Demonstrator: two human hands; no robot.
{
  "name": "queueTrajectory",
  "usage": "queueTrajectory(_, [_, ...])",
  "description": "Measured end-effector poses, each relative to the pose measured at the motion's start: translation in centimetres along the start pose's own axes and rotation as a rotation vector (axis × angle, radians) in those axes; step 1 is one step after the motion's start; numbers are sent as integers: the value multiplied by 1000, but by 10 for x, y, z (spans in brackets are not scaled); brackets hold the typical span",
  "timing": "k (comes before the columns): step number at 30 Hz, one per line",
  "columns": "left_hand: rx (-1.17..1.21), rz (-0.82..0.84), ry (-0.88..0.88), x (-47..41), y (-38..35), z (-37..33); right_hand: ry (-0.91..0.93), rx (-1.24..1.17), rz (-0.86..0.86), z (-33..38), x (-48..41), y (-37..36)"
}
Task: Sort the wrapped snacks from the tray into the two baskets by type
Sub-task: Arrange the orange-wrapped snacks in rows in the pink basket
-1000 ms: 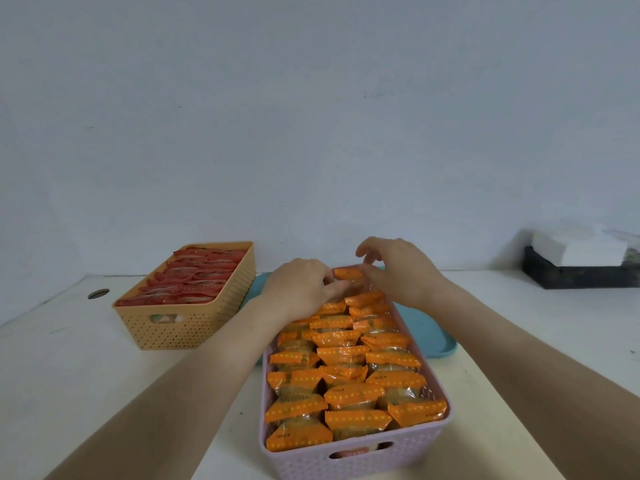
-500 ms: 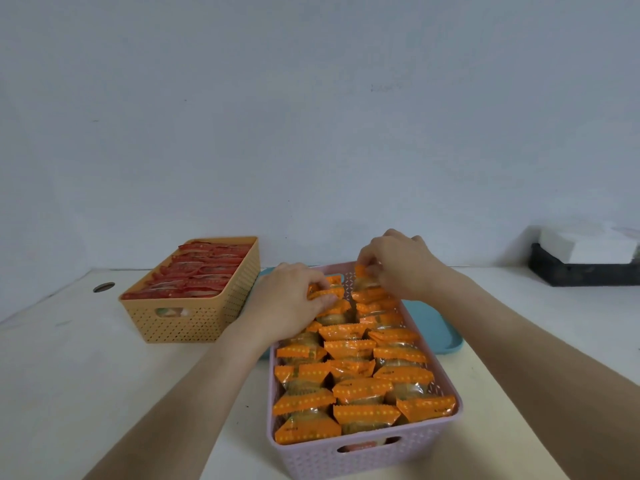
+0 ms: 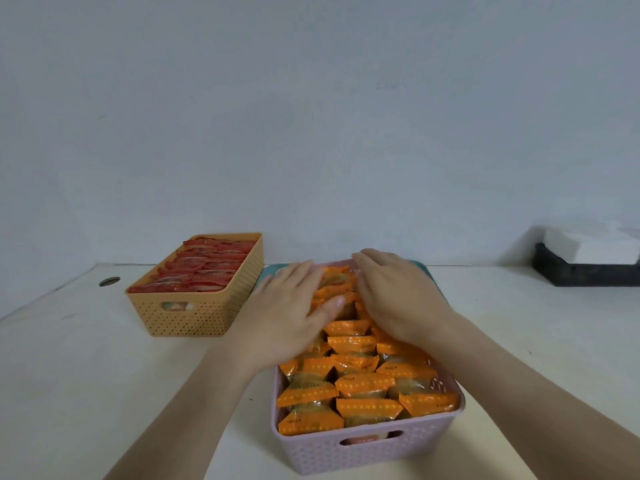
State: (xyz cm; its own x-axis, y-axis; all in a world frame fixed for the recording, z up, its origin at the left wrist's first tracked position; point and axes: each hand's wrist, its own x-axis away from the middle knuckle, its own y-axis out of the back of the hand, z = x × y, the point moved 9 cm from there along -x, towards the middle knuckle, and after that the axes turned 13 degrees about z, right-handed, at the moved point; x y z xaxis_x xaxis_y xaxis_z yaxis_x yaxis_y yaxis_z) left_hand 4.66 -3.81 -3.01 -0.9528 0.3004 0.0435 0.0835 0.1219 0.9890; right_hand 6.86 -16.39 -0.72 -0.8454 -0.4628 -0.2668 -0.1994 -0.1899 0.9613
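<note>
Since orange snacks [image 3: 367,382] crowd the pink basket [image 3: 363,455], my left hand [image 3: 294,313] and right hand [image 3: 398,296] lie flat, gripping nothing, probably pressing far rows level; red snacks [image 3: 204,268] fill the tan basket [image 3: 194,320].

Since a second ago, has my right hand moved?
Yes. The right hand has dropped flat onto the orange snacks, just inside the pink basket's far rim.

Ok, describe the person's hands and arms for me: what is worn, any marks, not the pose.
The left hand and right hand are bare: no gloves, rings or bands show. The left forearm and right forearm are bare too, with no sleeve, watch or bracelet as far as the frame edge. No markings visible.
</note>
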Motion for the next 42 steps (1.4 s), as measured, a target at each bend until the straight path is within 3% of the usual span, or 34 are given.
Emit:
queueTrajectory(3, [-168, 220, 119, 4, -26, 7, 77, -23, 260, 17, 5, -28])
queueTrajectory(6, [-211, 235, 167, 2, -23, 14, -42, 105, 400, 6, 8, -45])
queueTrajectory(9, [-190, 192, 183, 2, -19, 17, -138, 102, 405, -2, 9, -43])
queueTrajectory(15, [19, 46, 63, 24, -3, -2, -57, -109, 278, 8, 18, -15])
queueTrajectory(20, [-107, 175, 39, 47, -29, -17, 11, -37, 453, 30, 53, -17])
queueTrajectory(23, [-102, 173, 29, 43, -31, -16, -56, 70, 446, 30, 64, -29])
queueTrajectory(26, [191, 31, -20, 41, -25, -14, -68, -13, 345, 26, 63, -28])
queueTrajectory(29, [807, -245, 38, 63, -17, 10, -126, -397, 180, 8, 63, -9])
queueTrajectory(32, [1438, -103, 37, 71, -49, 7, -350, -985, 276, -22, 78, -19])
queueTrajectory(35, [1585, -112, -19, 69, -55, -4, -435, -1125, 399, -31, 92, -32])
queueTrajectory(42, [1741, -262, 0, 25, -32, -10, -509, -1427, 96, -74, 93, -24])
